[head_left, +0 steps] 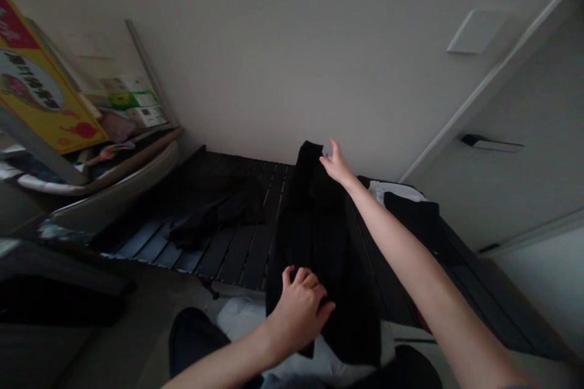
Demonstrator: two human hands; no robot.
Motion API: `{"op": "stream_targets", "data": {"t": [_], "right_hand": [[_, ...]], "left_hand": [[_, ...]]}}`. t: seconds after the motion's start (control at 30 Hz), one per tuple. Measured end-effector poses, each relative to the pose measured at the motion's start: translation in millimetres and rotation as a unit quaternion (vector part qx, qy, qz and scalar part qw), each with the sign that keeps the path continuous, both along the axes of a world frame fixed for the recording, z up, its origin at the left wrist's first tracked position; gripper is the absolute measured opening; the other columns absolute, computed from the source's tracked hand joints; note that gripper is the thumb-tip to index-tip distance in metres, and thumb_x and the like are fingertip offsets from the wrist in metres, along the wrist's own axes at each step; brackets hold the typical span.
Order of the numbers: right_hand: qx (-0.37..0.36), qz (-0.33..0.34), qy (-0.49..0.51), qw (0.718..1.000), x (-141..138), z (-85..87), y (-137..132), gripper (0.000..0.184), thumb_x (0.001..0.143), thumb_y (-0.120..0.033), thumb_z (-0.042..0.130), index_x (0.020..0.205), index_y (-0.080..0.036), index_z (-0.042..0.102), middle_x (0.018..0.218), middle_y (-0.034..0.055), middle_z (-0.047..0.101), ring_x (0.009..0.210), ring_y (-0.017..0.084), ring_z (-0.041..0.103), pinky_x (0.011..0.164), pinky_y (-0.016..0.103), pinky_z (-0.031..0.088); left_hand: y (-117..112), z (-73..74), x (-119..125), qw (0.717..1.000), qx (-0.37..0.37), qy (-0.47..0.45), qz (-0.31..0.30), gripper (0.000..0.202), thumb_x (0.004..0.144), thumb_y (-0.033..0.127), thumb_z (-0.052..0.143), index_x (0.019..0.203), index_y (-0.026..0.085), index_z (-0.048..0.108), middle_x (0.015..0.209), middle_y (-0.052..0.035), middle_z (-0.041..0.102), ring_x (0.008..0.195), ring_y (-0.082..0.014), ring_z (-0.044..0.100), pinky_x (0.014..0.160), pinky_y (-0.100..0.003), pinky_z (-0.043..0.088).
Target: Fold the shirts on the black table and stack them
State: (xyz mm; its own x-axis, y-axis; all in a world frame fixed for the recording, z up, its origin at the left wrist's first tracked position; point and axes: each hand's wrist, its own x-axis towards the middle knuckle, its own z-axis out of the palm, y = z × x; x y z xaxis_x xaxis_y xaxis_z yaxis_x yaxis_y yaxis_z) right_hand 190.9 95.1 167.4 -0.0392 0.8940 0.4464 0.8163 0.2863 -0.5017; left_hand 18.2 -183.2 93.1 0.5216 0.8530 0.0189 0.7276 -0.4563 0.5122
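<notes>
A long black garment, seemingly trousers (328,255), lies lengthwise over the dark slatted table (228,255). Its near end, split into two parts, hangs past the front edge towards me. My left hand (303,298) rests on the near part of the cloth, palm down, with bent fingers spread and the thumb apart. At the far end, by the wall, my right hand (336,164) is beside the garment's top corner, thumb and forefinger apart. Another dark, crumpled garment (219,206) lies to the left on the slats.
Folded dark clothes (413,213) and a white cloth (399,190) lie on the table's right part. On the left stands a rounded holder (118,188) with a yellow box (50,85). A wall switch (477,31) and a door handle (493,144) are at right.
</notes>
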Motion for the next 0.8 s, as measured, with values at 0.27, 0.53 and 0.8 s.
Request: {"op": "stream_targets", "data": {"t": [0.27, 0.53, 0.8], "right_hand": [[-0.204, 0.022, -0.106, 0.973, -2, -77.4, -44, 0.041, 0.083, -0.029, 0.058, 0.120, -0.012, 0.056, 0.122, 0.0168, 0.057, 0.116, 0.026, 0.054, 0.100, 0.036, 0.041], [-0.261, -0.059, -0.204, 0.942, -20, -124.5, -81, 0.045, 0.082, -0.043, 0.061, 0.114, -0.013, 0.058, 0.119, 0.0185, 0.058, 0.113, 0.031, 0.053, 0.091, 0.041, 0.039], [-0.195, -0.133, -0.177, 0.956, -33, -131.6, -42, 0.044, 0.087, -0.037, 0.055, 0.120, -0.008, 0.052, 0.116, 0.0197, 0.057, 0.109, 0.032, 0.055, 0.090, 0.041, 0.038]], "left_hand": [[65, -25.5, -10, 0.981, 0.062, 0.078, 0.165, 0.019, 0.090, 0.027, 0.052, 0.102, 0.020, 0.064, 0.107, -0.0084, 0.062, 0.108, -0.0259, 0.051, 0.093, -0.044, 0.037], [114, -47.0, 20, 0.951, 0.115, 0.151, 0.244, 0.032, 0.085, 0.035, 0.056, 0.110, 0.014, 0.061, 0.110, -0.0142, 0.058, 0.107, -0.0321, 0.049, 0.096, -0.053, 0.034], [185, -55.7, 36, 0.947, 0.116, 0.149, 0.260, 0.035, 0.087, 0.029, 0.051, 0.115, 0.012, 0.060, 0.112, -0.0176, 0.057, 0.109, -0.0343, 0.048, 0.097, -0.057, 0.033]]}}
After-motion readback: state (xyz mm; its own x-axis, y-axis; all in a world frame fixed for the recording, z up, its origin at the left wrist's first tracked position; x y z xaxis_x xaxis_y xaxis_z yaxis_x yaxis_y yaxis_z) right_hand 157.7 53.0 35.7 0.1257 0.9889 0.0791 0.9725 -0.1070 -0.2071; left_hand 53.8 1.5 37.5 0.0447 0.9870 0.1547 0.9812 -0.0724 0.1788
